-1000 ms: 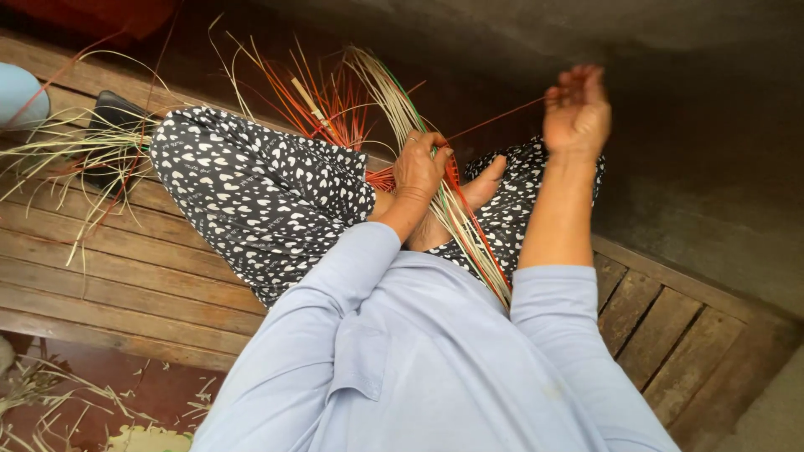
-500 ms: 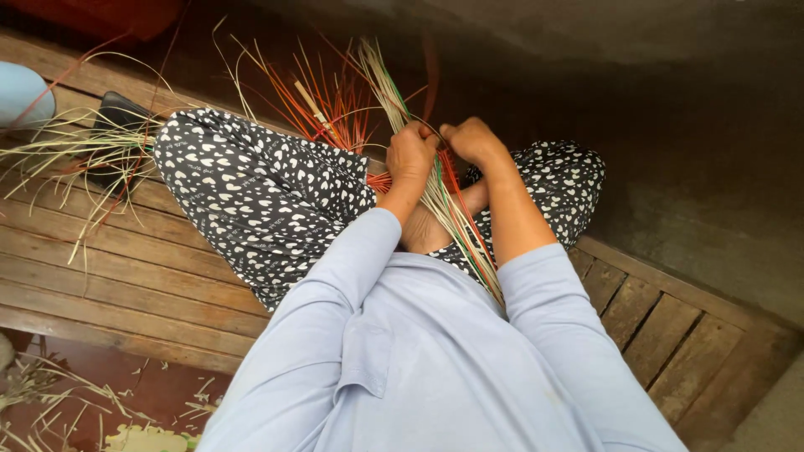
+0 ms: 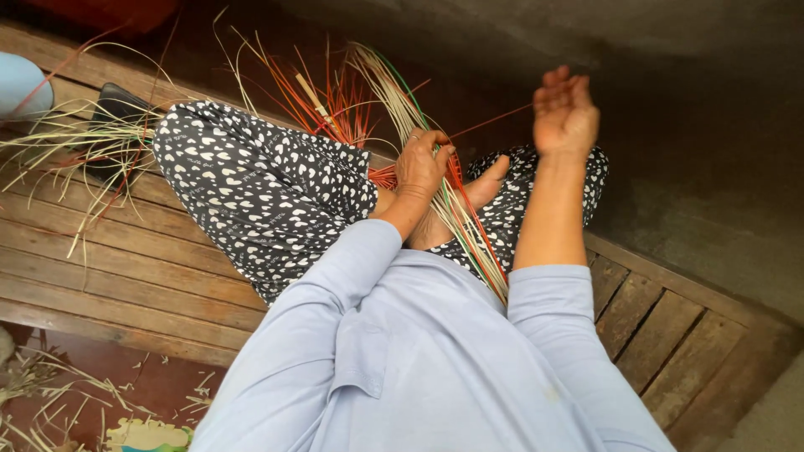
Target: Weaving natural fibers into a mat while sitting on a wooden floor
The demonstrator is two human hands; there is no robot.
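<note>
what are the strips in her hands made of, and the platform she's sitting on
Strips: thin, stiff and springy, fanning out straight; likely split bamboo, rattan or reed, some pale and natural, some dyed red or green. Platform: worn brown wooden planks with visible grain and gaps between the boards, matte and unpolished.
</note>
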